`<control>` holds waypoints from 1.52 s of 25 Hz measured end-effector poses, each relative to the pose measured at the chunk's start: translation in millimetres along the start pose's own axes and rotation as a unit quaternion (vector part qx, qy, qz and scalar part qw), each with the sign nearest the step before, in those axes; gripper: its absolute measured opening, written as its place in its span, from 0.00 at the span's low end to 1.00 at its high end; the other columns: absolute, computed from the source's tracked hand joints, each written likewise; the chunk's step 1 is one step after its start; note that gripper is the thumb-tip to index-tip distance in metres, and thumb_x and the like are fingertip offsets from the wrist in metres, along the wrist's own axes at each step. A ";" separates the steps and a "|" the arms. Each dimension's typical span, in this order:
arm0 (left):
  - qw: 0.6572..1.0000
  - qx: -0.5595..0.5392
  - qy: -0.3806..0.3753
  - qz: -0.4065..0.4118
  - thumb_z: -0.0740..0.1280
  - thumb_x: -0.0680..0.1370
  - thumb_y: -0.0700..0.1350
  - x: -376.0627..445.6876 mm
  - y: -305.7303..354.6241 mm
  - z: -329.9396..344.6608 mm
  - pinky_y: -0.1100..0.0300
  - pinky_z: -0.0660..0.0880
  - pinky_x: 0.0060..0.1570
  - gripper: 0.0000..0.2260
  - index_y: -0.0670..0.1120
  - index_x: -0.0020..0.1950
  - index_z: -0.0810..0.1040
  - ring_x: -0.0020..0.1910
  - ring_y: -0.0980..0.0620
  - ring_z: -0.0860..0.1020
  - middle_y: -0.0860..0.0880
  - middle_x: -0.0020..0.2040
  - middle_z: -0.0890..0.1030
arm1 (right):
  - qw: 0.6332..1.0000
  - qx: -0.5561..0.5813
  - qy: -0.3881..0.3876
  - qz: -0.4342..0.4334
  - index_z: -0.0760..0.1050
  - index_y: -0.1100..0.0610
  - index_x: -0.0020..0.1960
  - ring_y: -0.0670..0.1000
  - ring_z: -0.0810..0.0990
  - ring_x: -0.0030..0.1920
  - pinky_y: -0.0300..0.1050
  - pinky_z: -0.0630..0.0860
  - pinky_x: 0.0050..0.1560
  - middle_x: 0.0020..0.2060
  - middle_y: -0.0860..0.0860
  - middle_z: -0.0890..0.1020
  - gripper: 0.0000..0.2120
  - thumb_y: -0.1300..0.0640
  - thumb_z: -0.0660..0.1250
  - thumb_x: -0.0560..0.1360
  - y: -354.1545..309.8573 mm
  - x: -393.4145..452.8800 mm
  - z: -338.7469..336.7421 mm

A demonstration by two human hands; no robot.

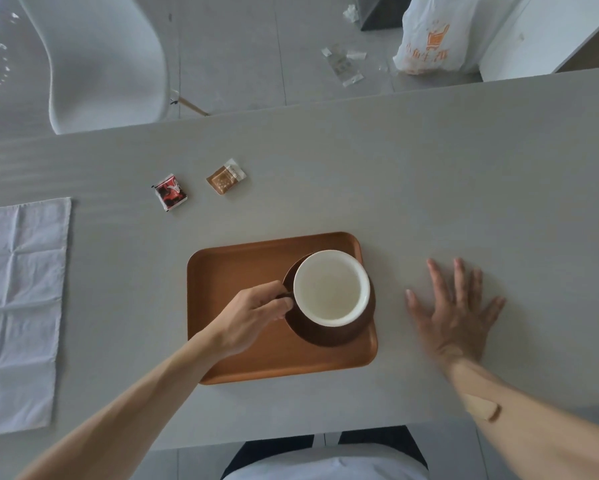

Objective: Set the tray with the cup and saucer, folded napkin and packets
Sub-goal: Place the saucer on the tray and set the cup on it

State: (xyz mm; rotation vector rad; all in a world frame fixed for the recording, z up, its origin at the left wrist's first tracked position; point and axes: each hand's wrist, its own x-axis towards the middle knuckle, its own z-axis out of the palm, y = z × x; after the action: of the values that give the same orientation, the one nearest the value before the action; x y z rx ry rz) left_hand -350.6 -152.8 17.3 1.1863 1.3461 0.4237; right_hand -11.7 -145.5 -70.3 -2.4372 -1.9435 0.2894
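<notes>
An orange-brown tray (242,268) lies on the grey table in front of me. A brown cup with a white inside (331,287) stands on a dark brown saucer (325,336) at the tray's right side. My left hand (253,315) pinches the cup's handle from the left. Flat on the table right of the tray rests my right hand (455,311), fingers spread, holding nothing. A white napkin (17,306) lies unfolded and creased at the far left. Two packets sit beyond the tray: a red-and-black one (170,192) and a tan one (226,177).
A white chair (100,60) stands beyond the table's far edge at the left. On the floor behind are a white plastic bag with orange print (429,36) and scattered wrappers (343,64). The table's near edge runs just below the tray.
</notes>
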 end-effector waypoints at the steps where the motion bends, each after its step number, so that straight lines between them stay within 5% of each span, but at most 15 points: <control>1: 1.000 0.001 -0.001 -0.001 0.63 0.77 0.50 -0.7 -1.4 1.6 0.66 0.69 0.38 0.08 0.48 0.42 0.78 0.38 0.57 0.73 0.55 0.36 0.76 | 1.000 0.003 -0.001 0.002 0.57 0.39 0.76 0.57 0.52 0.78 0.74 0.47 0.71 0.79 0.49 0.56 0.34 0.29 0.49 0.72 -1.2 -0.4 -1.6; 11: 1.000 0.021 -0.013 -0.019 0.63 0.79 0.50 -5.2 -11.4 2.5 0.54 0.71 0.44 0.08 0.49 0.43 0.76 0.41 0.54 0.72 0.49 0.40 0.77 | 1.000 0.009 -0.023 0.013 0.56 0.39 0.77 0.56 0.49 0.79 0.72 0.45 0.72 0.79 0.49 0.55 0.36 0.29 0.47 0.71 -9.1 -3.3 -14.6; 17: 0.991 0.125 0.041 0.012 0.64 0.81 0.52 -8.6 -14.3 7.0 0.62 0.71 0.39 0.05 0.58 0.45 0.75 0.37 0.58 0.73 0.54 0.40 0.79 | 0.999 0.012 -0.031 0.013 0.56 0.39 0.77 0.56 0.48 0.79 0.72 0.44 0.73 0.79 0.49 0.53 0.36 0.29 0.47 0.71 -9.1 -2.3 -14.9; 25: 0.994 0.050 0.099 0.027 0.66 0.80 0.49 -13.5 -20.6 13.4 0.53 0.73 0.38 0.04 0.51 0.47 0.78 0.38 0.46 0.76 0.52 0.40 0.80 | 1.000 0.006 -0.020 0.007 0.56 0.39 0.76 0.57 0.49 0.79 0.73 0.46 0.72 0.79 0.49 0.55 0.35 0.29 0.49 0.72 -4.0 -1.4 -7.6; 30: 0.990 0.047 0.126 0.035 0.65 0.81 0.47 -16.3 -20.8 24.2 0.69 0.70 0.35 0.04 0.47 0.48 0.77 0.37 0.57 0.75 0.54 0.40 0.79 | 1.000 0.013 -0.018 0.008 0.56 0.39 0.76 0.57 0.49 0.79 0.73 0.44 0.72 0.79 0.49 0.55 0.35 0.29 0.49 0.71 -4.3 -1.3 -7.3; 38: 0.990 0.028 0.139 0.023 0.66 0.80 0.47 -14.7 -24.3 23.2 0.69 0.72 0.39 0.03 0.50 0.49 0.78 0.42 0.56 0.78 0.55 0.43 0.82 | 1.000 0.019 -0.006 0.007 0.58 0.39 0.76 0.57 0.51 0.78 0.74 0.46 0.72 0.79 0.50 0.56 0.35 0.29 0.50 0.71 -2.7 -0.9 -3.0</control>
State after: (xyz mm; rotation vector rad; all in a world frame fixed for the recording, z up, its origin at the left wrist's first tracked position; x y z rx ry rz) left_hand -342.7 -184.1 0.0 1.2404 1.5802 0.6055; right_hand -14.0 -145.4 -66.9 -2.4329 -1.9081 0.3388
